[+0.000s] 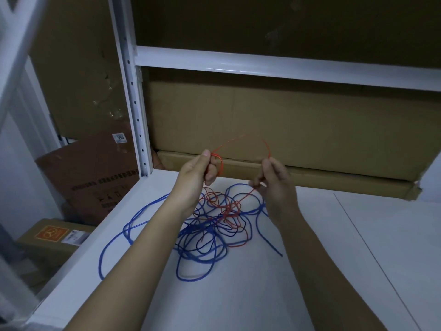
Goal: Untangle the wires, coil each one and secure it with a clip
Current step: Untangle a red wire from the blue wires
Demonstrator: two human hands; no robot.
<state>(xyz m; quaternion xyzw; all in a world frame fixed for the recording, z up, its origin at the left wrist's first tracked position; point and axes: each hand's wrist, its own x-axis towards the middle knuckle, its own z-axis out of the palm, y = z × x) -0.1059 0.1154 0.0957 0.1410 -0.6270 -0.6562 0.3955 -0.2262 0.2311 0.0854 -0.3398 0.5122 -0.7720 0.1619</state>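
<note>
Head view: both hands' fingers pinch red wire [241,199]; cardboard boxes [286,130] behind.

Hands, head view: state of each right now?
Left hand: grip closed on a small coil of the red wire.
Right hand: pinching the same red wire further along.

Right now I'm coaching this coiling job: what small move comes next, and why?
Probably the right hand feeds more red wire to the small loop in the left hand, since the red wire's tail runs down into the blue wire tangle.
</note>
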